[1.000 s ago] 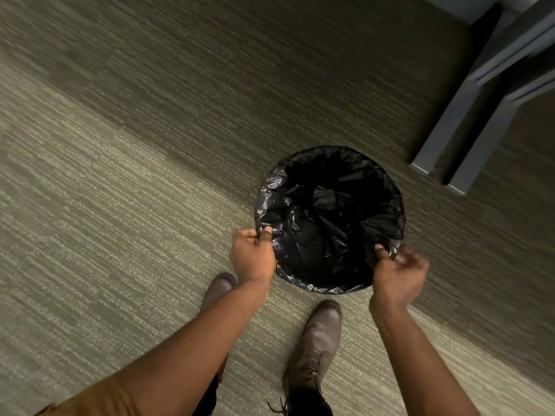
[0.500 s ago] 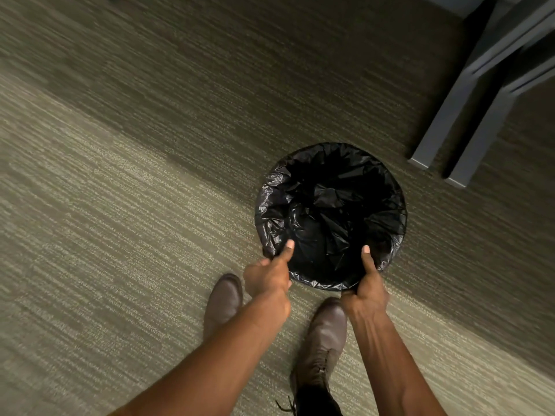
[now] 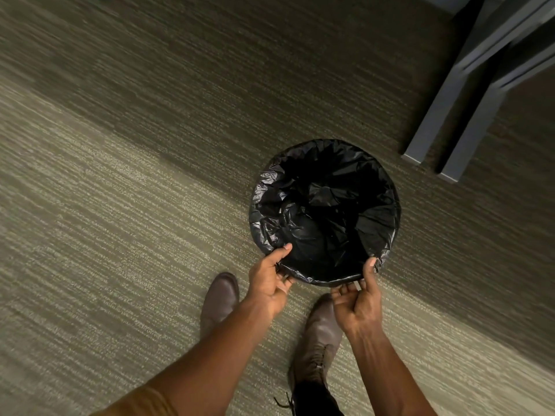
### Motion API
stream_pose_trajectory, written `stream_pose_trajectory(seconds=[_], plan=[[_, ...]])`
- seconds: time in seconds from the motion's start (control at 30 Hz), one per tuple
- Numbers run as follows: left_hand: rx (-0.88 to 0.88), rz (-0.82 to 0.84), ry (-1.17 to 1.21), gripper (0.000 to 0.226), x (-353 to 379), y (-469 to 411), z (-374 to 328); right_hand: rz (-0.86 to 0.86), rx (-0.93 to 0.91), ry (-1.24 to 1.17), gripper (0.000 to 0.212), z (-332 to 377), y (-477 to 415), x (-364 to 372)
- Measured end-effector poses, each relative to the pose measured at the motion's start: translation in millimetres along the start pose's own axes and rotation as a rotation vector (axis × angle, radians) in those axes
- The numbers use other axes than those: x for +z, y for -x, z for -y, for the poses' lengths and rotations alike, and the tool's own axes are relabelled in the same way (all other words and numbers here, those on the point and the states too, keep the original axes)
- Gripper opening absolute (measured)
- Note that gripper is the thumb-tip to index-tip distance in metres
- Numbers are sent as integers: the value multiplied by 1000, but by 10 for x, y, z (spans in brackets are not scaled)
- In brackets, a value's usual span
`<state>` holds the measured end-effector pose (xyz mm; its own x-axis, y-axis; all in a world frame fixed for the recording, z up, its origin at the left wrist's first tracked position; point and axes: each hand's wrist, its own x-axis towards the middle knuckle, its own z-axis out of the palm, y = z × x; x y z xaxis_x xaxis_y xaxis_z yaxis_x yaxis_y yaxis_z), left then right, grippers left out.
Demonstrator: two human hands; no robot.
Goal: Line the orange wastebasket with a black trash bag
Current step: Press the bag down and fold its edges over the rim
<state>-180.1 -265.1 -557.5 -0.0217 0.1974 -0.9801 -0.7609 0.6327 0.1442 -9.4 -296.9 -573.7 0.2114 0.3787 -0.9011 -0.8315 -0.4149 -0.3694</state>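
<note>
Between your thumbs the trash bag (image 3: 324, 205) was thin, glossy, crinkled black plastic; below your grip, your boots (image 3: 318, 337) looked like matt brown leather on ribbed, rough carpet (image 3: 120, 205).

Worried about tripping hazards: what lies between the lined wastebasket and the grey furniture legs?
In the head view, only bare carpet separates the trash bag from the furniture legs.

I count one black trash bag (image 3: 324, 205), spread over the mouth of a single round bin whose own wall stays hidden under the plastic. My two hands, the left hand (image 3: 268, 283) and the right hand (image 3: 359, 298), are here, with two brown boots (image 3: 220, 298) below them. Two grey furniture legs (image 3: 435, 115) stand on one carpeted floor (image 3: 120, 205).
</note>
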Motion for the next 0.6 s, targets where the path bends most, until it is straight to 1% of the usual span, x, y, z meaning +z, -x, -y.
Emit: stream_pose_trajectory(seconds=[0.07,0.1,0.2,0.27,0.33,0.43,0.5,0.6], plan=[[25,-19,-19,50,-41,0,21,12,50,-11,48,-67,62,6],[40,-43,-39,49,-64,7,33,16,70,-19,47,-95,83,18],[102,-144,-118,56,-90,77,99,14,78,-1,66,-149,52,44],[176,-211,-159,53,-98,97,92,19,80,6,67,-134,-6,87],[251,-244,-224,43,-129,75,9,52,85,-27,61,-116,-71,110],[260,-205,-218,32,-134,21,-184,101,92,-31,40,-110,-161,74],[261,-161,-207,28,-104,-16,-303,116,85,-2,31,-113,-177,49],[206,-68,-166,42,-83,-79,-483,141,103,12,22,-87,-188,-5]])
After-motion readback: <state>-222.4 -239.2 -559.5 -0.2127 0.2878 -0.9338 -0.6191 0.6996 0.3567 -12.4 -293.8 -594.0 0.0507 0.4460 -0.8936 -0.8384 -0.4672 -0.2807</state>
